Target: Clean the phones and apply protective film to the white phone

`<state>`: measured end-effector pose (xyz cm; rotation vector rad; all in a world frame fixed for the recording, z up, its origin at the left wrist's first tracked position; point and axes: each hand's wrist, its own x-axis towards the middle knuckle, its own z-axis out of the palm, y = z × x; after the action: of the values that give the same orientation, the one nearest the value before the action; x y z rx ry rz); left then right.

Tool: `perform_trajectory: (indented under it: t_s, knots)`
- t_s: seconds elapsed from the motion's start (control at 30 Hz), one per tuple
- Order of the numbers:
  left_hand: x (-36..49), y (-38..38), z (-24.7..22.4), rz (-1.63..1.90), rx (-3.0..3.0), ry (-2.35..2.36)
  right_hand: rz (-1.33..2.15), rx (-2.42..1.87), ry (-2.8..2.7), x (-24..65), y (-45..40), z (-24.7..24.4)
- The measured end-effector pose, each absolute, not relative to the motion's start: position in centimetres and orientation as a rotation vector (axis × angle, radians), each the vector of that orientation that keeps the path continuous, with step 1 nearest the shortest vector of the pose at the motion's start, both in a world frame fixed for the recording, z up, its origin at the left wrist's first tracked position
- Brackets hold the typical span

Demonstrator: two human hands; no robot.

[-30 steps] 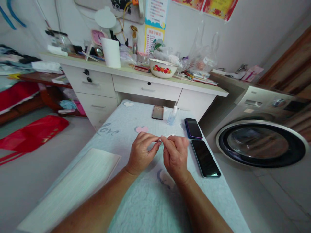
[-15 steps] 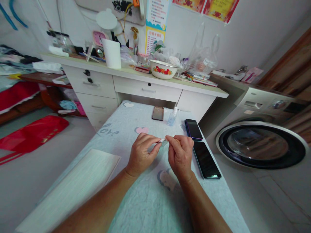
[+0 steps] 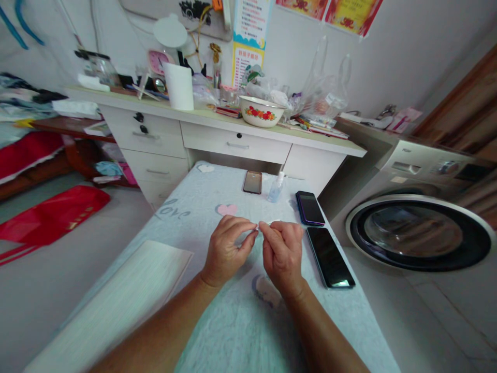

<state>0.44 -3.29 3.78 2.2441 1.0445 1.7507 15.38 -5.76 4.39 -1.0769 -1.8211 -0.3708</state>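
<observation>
Above the cloth-covered table, my two hands meet fingertip to fingertip. My left hand pinches with thumb and forefinger at a tiny whitish piece, mostly hidden by the fingers. Curled in a pinch against its other side is my right hand; a thin white edge shows behind its knuckles. What exactly the fingers hold is too small to name. To the right of my right hand lies a large dark-screened device, with a smaller phone just beyond it.
A small spray bottle and a phone case stand and lie toward the far end. A pale board is at the left edge. Beyond is a drawer desk bearing a flowered bowl; a washing machine stands at right.
My right hand has shifted left, closer to my left fingertips. Less of the small whitish piece shows between the fingers now. My left hand has barely moved.
</observation>
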Motion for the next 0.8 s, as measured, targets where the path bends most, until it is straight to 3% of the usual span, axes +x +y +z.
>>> perform_trajectory:
  t_s: [0.8]
  knots:
    - [0.6, -3.4, 4.2, 1.734, 2.233, 1.080, -0.378, -1.103, -1.818, 15.4, -5.9, 4.4]
